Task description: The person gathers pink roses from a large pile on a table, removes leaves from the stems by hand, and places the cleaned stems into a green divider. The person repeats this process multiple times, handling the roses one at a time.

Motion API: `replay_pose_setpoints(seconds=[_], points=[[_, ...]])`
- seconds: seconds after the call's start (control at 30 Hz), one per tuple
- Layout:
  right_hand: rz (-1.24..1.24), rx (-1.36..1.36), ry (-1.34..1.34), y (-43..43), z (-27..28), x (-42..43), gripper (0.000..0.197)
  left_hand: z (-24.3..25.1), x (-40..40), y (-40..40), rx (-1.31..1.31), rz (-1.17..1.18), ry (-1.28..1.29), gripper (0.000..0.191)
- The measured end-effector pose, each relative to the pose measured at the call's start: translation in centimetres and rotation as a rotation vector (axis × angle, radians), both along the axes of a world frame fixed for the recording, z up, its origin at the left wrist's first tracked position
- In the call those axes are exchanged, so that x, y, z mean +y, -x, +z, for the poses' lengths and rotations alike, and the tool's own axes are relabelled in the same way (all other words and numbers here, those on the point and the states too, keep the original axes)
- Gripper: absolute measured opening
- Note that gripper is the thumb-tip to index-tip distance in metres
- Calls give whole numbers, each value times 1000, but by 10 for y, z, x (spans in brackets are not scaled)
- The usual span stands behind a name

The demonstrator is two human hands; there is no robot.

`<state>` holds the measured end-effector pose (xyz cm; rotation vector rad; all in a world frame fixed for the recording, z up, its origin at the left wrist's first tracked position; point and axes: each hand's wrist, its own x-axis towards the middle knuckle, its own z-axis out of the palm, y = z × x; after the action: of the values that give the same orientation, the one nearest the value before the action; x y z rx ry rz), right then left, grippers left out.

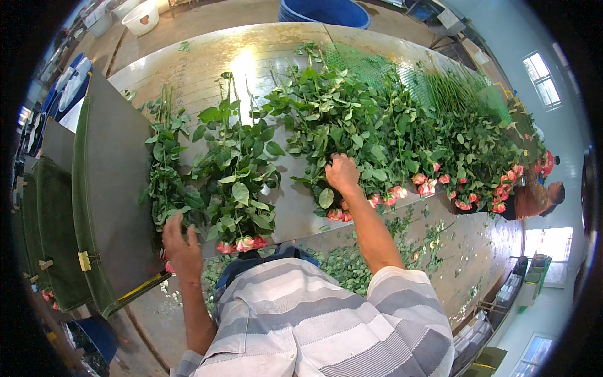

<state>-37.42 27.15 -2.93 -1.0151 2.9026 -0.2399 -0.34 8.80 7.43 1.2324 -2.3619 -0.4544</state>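
My left hand (182, 247) has its fingers spread, near the lower end of a narrow bunch of roses (166, 155) at the table's left side. It appears empty. My right hand (343, 174) reaches into the leaves of a large heap of roses (339, 122); its fingers are curled and partly hidden, so what they hold is unclear. Between my hands lies another rose bunch (240, 174), with pink and cream blooms (244, 244) towards me and stems pointing away. More blooms (335, 215) of the heap lie below my right wrist.
The metal table (292, 207) carries green netting (362, 68) at its far right. An upright grey panel (118, 184) with green cloth edging bounds its left. Fallen leaves (344, 268) litter the floor. Another person (532, 200) is at the right; a blue tub (325, 12) stands beyond the table.
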Motion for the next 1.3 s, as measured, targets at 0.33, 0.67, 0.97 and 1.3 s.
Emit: replay_pose_setpoints(seconds=[0.33, 0.67, 0.97, 1.3], points=[[-292, -405, 237, 48, 13, 11, 32, 4, 75, 88, 162, -590, -481, 32], [187, -286, 90, -19, 10, 24, 37, -39, 82, 149, 474, -413, -1318, 30], [38, -626, 739, -65, 20, -11, 28, -94, 82, 143, 354, -237, -1231, 29], [-75, -69, 237, 24, 46, 33, 20, -87, 88, 157, 576, -242, -1327, 29]])
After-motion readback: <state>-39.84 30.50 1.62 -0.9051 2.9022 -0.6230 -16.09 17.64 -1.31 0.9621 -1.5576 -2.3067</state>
